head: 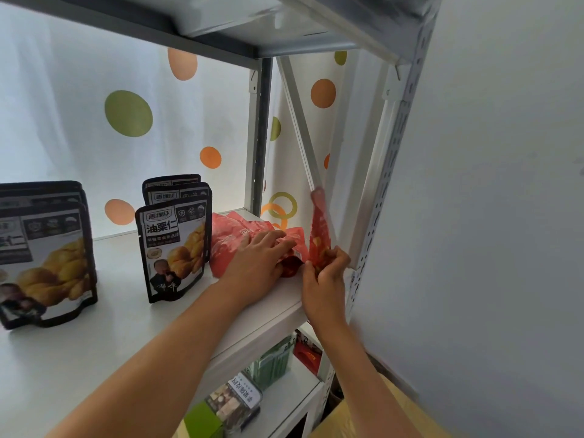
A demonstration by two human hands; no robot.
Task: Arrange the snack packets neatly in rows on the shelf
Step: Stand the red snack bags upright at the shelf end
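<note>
Red packets crowd the right end of the white shelf [94, 349], and much of them is hidden. The left hand [257, 259] lies palm down over a heap of red packets [234, 238], its fingers fairly straight and pressing rather than clutching; how many packets lie under it cannot be told. The right hand [325, 276], at the shelf's front right corner, pinches the bottom of one upright red packet [319, 229], which stands on edge against the diagonal brace [300, 121] of the rack; its print is too blurred to read. Just left of the heap stands a row of black packets [175, 245], one behind another, the rear ones mostly hidden. A second row of black packets [47, 257] near the shelf's left end is cut off by the frame. Boxes [234, 403] on the lower shelf are only partly visible.
</note>
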